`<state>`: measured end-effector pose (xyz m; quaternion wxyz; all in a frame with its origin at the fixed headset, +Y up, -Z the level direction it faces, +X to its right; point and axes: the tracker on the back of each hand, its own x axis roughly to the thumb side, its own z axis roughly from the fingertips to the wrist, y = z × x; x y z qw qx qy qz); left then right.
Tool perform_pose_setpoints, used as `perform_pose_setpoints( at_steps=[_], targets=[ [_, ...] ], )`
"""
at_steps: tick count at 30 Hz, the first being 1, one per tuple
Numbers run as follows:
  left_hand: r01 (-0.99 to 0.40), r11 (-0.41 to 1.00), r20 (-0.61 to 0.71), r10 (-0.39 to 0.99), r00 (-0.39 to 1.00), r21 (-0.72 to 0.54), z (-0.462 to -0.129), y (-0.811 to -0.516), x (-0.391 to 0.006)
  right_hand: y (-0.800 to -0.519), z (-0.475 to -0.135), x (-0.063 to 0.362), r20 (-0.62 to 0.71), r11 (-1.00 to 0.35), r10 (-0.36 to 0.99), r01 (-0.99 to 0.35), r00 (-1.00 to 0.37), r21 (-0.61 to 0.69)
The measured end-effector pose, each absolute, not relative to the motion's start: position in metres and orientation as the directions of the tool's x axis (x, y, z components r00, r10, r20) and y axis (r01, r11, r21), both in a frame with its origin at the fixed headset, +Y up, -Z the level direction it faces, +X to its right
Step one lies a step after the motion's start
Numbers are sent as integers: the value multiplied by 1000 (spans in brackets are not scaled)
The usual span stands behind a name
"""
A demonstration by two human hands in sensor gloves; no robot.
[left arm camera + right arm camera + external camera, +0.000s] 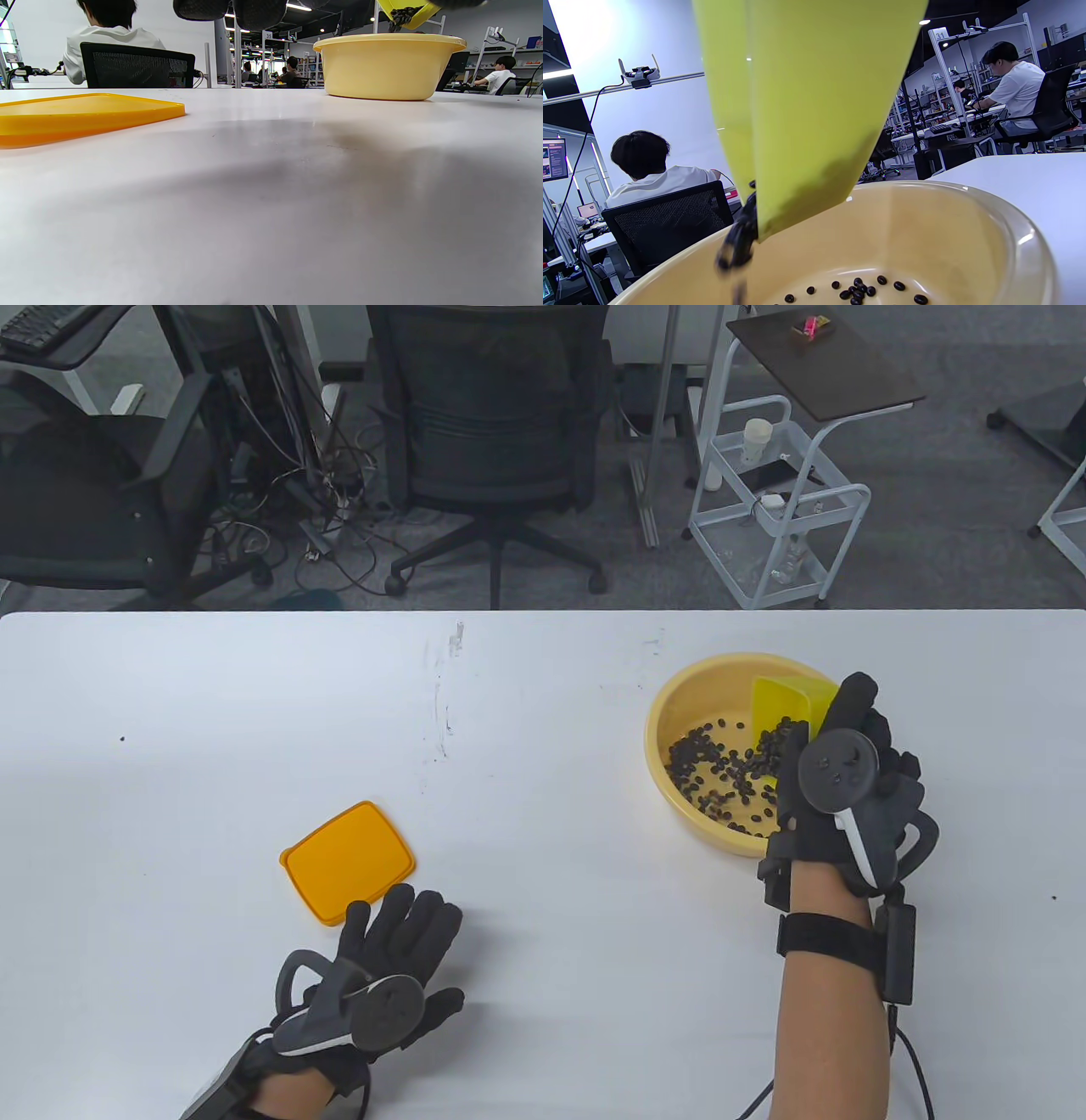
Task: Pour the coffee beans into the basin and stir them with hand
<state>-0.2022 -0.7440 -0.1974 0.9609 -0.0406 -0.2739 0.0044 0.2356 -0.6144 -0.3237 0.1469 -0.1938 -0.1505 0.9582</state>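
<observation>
Overhead, yellow container (785,711) in right hand (840,797), tilted above basin (679,814).

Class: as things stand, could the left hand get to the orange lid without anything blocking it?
Probably yes: the left hand lies flat right beside the orange lid, with nothing between them.

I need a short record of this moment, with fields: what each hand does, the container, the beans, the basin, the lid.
right hand: grips the yellow container, tilted over the basin
left hand: flat on the table, fingers straight, beside the lid
yellow container: mouth pointing down, beans spilling out
coffee beans: many already in the basin, some falling
basin: pale yellow, on the table's right side
orange lid: flat on the table, left side
</observation>
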Motion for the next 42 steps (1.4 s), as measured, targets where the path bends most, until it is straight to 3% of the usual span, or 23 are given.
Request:
perform_pose_setpoints(
  at_steps=[20, 29, 33, 37, 40, 42],
  targets=[
    [19, 996, 522, 30, 853, -90, -198, -745, -202, -605, -320, 222, -286, -945, 112, -13, -952, -327],
    [20, 995, 520, 31, 854, -93, -198, -744, -202, -606, -317, 201, -217, -944, -162, 215, -963, -249],
    [24, 994, 524, 34, 851, -102, -199, -745, -202, -613, -313, 186, -185, -901, -357, 390, -916, -191],
    [26, 994, 525, 34, 850, -106, -199, -745, -202, -612, -295, 168, -134, -803, -501, 517, -855, -297],
    [19, 994, 520, 41, 853, -110, -199, -745, -203, -601, -270, 155, -134, -794, -420, 435, -897, -425],
    [-3, 992, 514, 68, 855, -126, -200, -745, -205, -593, -243, 149, -74, -844, -191, 202, -979, -497]
  ],
)
